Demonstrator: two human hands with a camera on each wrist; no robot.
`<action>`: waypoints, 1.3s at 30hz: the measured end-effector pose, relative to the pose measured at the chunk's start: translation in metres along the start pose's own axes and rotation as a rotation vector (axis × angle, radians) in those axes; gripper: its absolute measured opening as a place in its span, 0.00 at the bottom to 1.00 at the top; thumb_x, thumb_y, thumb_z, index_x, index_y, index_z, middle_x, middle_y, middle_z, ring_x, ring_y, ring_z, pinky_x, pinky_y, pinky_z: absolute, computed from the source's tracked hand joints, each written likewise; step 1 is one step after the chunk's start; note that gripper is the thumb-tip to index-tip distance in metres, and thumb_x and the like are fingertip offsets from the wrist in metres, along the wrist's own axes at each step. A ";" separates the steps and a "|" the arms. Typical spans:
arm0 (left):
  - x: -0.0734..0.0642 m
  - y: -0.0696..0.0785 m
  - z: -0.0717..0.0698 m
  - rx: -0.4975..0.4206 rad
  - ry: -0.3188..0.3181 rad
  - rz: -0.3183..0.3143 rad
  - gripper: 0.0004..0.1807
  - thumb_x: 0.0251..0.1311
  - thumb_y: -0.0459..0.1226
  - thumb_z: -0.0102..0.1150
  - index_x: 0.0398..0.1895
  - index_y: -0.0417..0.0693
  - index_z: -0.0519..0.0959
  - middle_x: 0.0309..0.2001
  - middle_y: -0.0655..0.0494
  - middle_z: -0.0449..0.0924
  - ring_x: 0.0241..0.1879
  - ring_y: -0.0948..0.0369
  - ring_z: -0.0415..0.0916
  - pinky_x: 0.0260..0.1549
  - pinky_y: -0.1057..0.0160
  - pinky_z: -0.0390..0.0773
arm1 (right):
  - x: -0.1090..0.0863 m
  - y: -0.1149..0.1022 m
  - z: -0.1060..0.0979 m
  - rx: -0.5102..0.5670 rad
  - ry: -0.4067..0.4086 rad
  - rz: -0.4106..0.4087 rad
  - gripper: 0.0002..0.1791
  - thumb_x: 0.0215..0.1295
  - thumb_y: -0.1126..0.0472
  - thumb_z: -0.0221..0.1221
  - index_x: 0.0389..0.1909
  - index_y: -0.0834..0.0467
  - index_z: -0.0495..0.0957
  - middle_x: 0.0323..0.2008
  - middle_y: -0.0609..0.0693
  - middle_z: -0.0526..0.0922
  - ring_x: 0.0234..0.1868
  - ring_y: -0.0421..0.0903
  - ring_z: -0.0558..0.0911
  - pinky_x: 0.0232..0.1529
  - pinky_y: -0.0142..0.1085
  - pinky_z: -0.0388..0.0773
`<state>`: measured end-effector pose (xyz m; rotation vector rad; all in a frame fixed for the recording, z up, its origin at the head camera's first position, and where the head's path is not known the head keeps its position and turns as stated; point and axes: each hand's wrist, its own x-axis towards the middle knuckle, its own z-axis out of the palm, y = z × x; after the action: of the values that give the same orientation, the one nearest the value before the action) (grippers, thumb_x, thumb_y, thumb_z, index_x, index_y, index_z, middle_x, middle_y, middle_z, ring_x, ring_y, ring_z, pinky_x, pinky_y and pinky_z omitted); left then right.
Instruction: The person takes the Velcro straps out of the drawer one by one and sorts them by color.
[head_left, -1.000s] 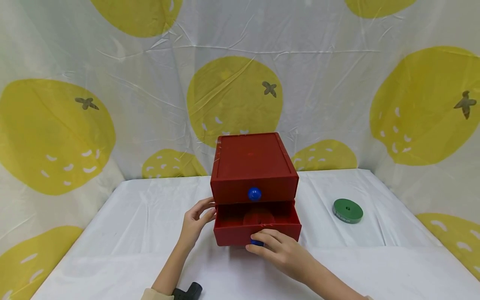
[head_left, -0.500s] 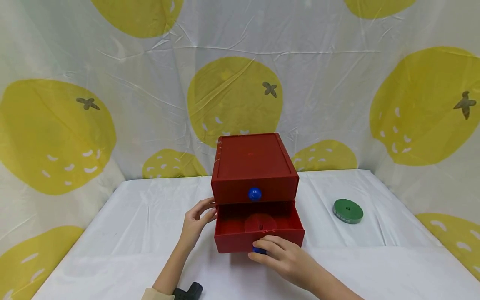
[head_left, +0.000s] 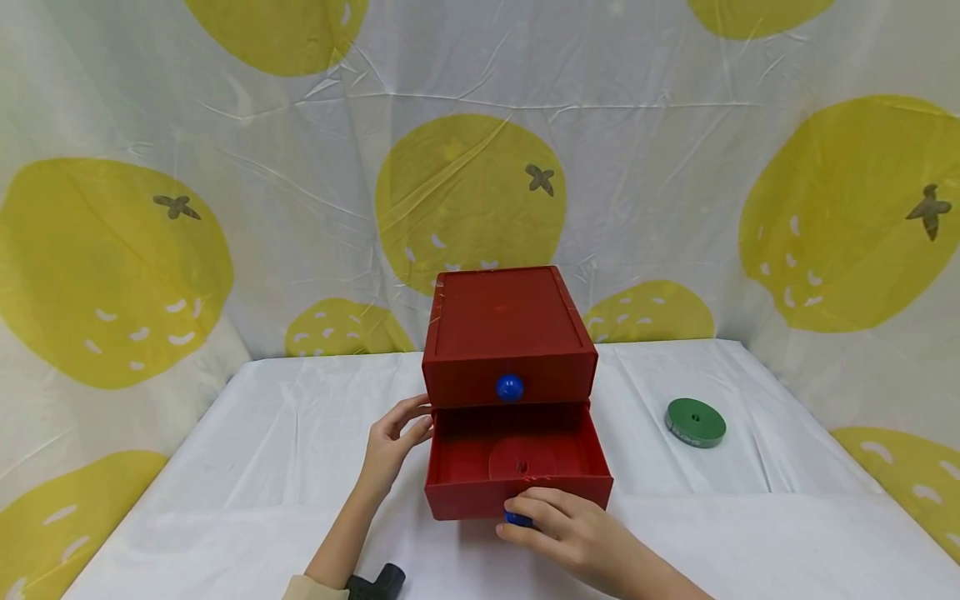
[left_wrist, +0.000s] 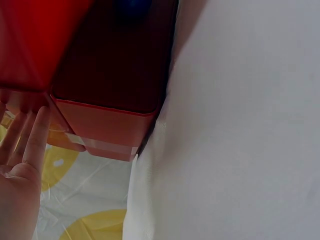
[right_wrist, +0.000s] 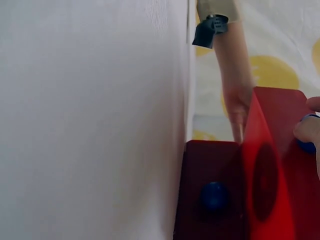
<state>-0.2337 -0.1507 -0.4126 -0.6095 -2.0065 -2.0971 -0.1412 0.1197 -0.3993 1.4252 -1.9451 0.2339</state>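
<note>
A red two-drawer box [head_left: 510,317] stands on the white cloth, its upper drawer closed. The lower drawer [head_left: 463,500] is pulled far out. On its floor, a flat round red disc [head_left: 510,460] with a small hole is visible. My right hand [head_left: 573,533] pinches the lower drawer's blue knob [head_left: 517,518] between thumb and fingers; the right wrist view shows the same knob [right_wrist: 307,142] partly hidden by the fingers. My left hand [head_left: 392,440] rests against the box's left side, its fingers [left_wrist: 37,135] fairly straight in the left wrist view.
A green disc [head_left: 696,422] with a small centre hole lies on the cloth to the right. The upper drawer has its own blue knob [head_left: 510,387]. Behind the table hangs a white curtain [head_left: 637,200] printed with yellow fruit.
My right hand has drawn the lower drawer farther out toward me, baring more of the red disc inside. The left hand keeps its place at the box's side.
</note>
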 end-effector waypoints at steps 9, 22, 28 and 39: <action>0.000 -0.001 -0.001 0.016 -0.008 0.007 0.20 0.60 0.29 0.52 0.56 0.32 0.68 0.46 0.66 0.77 0.47 0.68 0.75 0.41 0.66 0.81 | -0.001 -0.010 -0.005 -0.005 0.006 -0.067 0.18 0.63 0.52 0.54 0.53 0.50 0.74 0.48 0.47 0.77 0.49 0.40 0.76 0.46 0.25 0.77; -0.001 0.000 0.000 0.014 -0.007 0.019 0.20 0.59 0.28 0.51 0.55 0.31 0.68 0.46 0.66 0.78 0.47 0.69 0.76 0.40 0.66 0.81 | -0.003 -0.019 -0.014 -0.027 -0.037 -0.072 0.24 0.54 0.44 0.59 0.52 0.48 0.75 0.48 0.45 0.78 0.49 0.39 0.75 0.44 0.25 0.78; 0.000 0.000 0.000 0.015 -0.007 0.018 0.20 0.59 0.28 0.51 0.55 0.31 0.68 0.46 0.67 0.78 0.47 0.69 0.76 0.40 0.66 0.81 | -0.004 -0.023 -0.016 0.008 -0.086 -0.038 0.28 0.51 0.43 0.61 0.55 0.45 0.72 0.50 0.42 0.77 0.51 0.37 0.75 0.45 0.24 0.78; -0.001 0.000 0.000 0.008 -0.006 0.018 0.20 0.59 0.28 0.52 0.55 0.31 0.68 0.46 0.67 0.78 0.47 0.69 0.75 0.40 0.66 0.81 | -0.005 -0.023 -0.019 0.018 -0.115 -0.066 0.31 0.53 0.44 0.60 0.59 0.46 0.68 0.54 0.41 0.74 0.53 0.37 0.73 0.45 0.23 0.77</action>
<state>-0.2332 -0.1509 -0.4131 -0.6303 -2.0044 -2.0783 -0.1116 0.1250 -0.3945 1.5419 -1.9884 0.1419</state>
